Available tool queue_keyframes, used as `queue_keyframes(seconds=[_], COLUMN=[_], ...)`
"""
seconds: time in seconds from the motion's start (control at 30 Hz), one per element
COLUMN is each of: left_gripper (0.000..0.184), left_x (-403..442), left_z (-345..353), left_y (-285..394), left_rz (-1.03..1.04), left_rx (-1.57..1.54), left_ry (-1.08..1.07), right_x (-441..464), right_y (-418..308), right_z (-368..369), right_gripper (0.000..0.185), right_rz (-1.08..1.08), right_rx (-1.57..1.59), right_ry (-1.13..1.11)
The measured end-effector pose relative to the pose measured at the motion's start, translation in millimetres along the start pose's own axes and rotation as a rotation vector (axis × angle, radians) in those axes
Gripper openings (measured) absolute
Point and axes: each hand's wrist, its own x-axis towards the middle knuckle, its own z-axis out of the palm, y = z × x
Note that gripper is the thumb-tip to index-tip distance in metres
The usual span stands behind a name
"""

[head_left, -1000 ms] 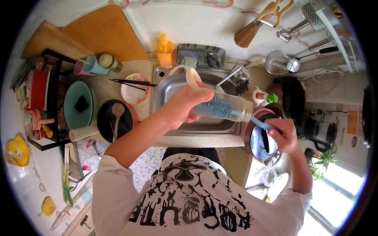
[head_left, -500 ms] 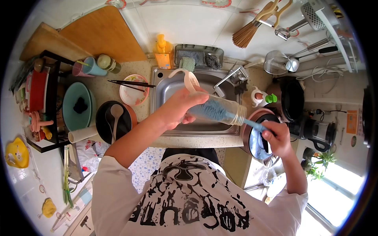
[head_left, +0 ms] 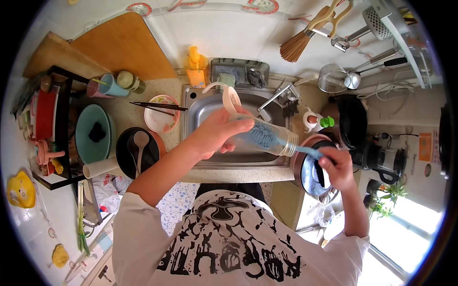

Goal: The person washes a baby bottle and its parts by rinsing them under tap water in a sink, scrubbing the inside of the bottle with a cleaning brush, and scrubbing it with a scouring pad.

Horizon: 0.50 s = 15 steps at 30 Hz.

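Over the sink (head_left: pixel 195 107), my left hand (head_left: pixel 222 132) is wrapped round a clear bottle (head_left: pixel 281 147) lying nearly level, its mouth turned to the right. A pale pink strap or handle (head_left: pixel 231 98) rises from the bottle's base end, beyond my left hand. My right hand (head_left: pixel 338 169) is closed on the handle of a blue bottle brush (head_left: pixel 307 151). The brush's bristled head (head_left: pixel 264 134) is inside the bottle, and its stem passes out through the mouth. My left fingers partly hide the far end of the bottle.
A faucet (head_left: pixel 279 100) reaches over the sink's right side. Left of it are a bowl with chopsticks (head_left: pixel 162 123), a black pan with a spoon (head_left: pixel 125 152) and a teal basin (head_left: pixel 86 143). A lidded pot (head_left: pixel 305 167) stands right, near my right hand.
The brush head has shifted slightly to the right inside the bottle, toward its mouth. Both hands keep their holds. The view has tilted a little.
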Motion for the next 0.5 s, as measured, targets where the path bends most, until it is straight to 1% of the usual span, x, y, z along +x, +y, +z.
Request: queue_keyframes(seconds=[0.07, 0.13, 0.2, 0.23, 0.33, 0.37, 0.47, 0.5], left_gripper=[0.035, 0.034, 0.035, 0.035, 0.037, 0.037, 0.038, 0.037], left_x=[-1.5, -4.4, -1.5, 0.6, 3.6, 3.5, -2.3, -9.3], left_z=[1.4, 0.1, -7.6, -10.2, -12.5, -12.3, -7.9, -3.7], left_y=[2.2, 5.0, 9.7, 12.0, 5.3, 1.9, -0.2, 5.3], left_rz=[-0.003, -0.016, -0.007, -0.001, 0.004, -0.011, -0.041, -0.049], left_rx=[0.011, 0.013, 0.062, 0.087, 0.058, 0.065, 0.091, 0.103], left_ry=[0.009, -0.003, -0.005, -0.006, 0.004, 0.008, 0.009, 0.006], right_x=[5.9, 7.8, 6.9, 4.7, 3.5, 4.9, 5.4, 6.4], right_y=[5.8, 12.6, 7.4, 2.6, -17.0, -21.4, 6.3, 8.1], right_z=[7.8, 12.1, 19.6, 16.4, -1.4, -6.0, -0.3, 3.9], right_gripper=[0.021, 0.022, 0.023, 0.025, 0.025, 0.025, 0.024, 0.022], right_rz=[0.198, 0.129, 0.033, -0.007, -0.108, -0.085, 0.092, 0.074], right_rx=[0.082, -0.298, -0.623, -0.673, -0.277, -0.155, -0.012, -0.155], right_ry=[0.170, 0.128, 0.034, -0.169, -0.315, -0.238, 0.014, 0.028])
